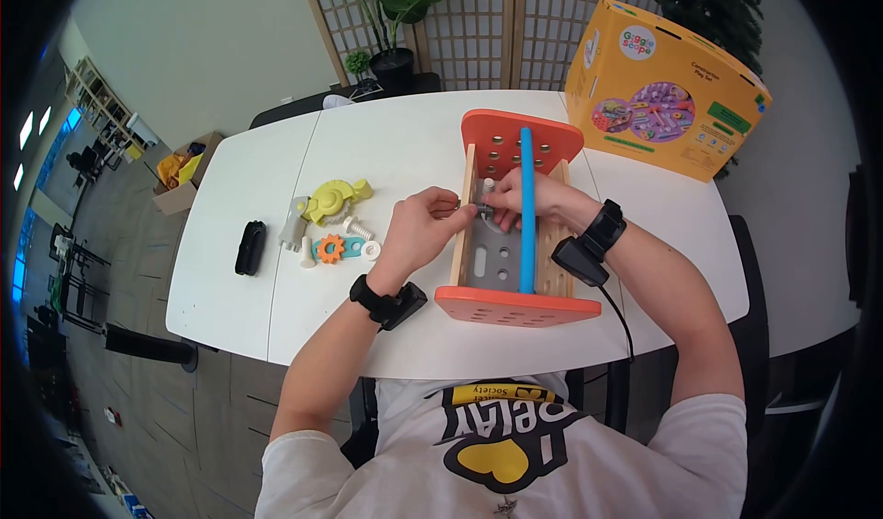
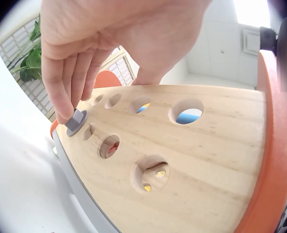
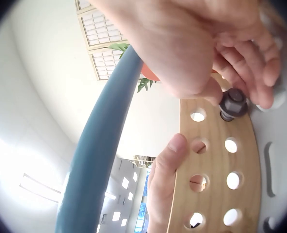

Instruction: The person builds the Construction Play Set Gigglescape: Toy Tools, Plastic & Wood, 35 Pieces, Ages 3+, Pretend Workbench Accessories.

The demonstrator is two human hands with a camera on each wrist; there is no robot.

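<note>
A wooden toolbox-like toy with orange ends stands on the table, a blue bar running across its top. On the outer face of its holed wooden side panel, my left hand holds fingertips against the head of a grey bolt. The left thumb lies at the panel's upper edge. Inside the box, my right hand pinches a dark grey nut between thumb and fingers, at the bolt's end that comes through the panel. The blue bar passes over the right hand.
Left of the toy lie a yellow-green tool piece, an orange gear, a teal strip, and several white and grey screws and nuts. A black case lies farther left. A yellow box stands at the back right.
</note>
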